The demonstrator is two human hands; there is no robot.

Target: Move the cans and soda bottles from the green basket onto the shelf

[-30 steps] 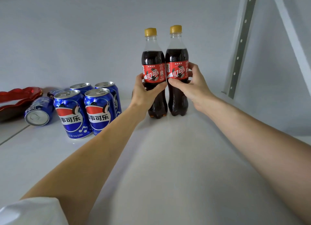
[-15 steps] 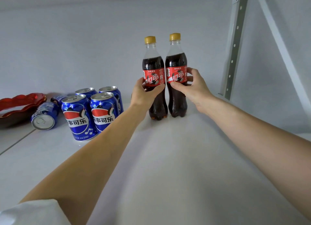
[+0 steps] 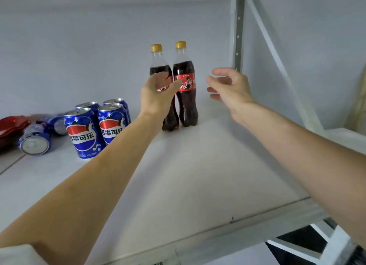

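Note:
Two cola bottles with yellow caps stand upright side by side at the back of the white shelf (image 3: 198,175): the left bottle (image 3: 158,62) and the right bottle (image 3: 185,98). My left hand (image 3: 158,98) hovers in front of the left bottle, its fingers and thumb apart in a loose curve and off the bottle. My right hand (image 3: 229,86) is spread, a short way to the right of the right bottle and not touching it. Several blue cans (image 3: 83,134) stand upright to the left, and two more cans (image 3: 34,142) lie on their sides. The green basket is out of view.
A red dish (image 3: 11,124) sits at the far left edge of the shelf. A perforated metal upright (image 3: 237,27) and a diagonal brace rise at the right. The shelf's front edge runs along the lower right, with a dark gap below it.
Both hands have let go of the bottles and drawn back; the right hand moved off to the right. The bottles stay standing. The view has pulled back and down.

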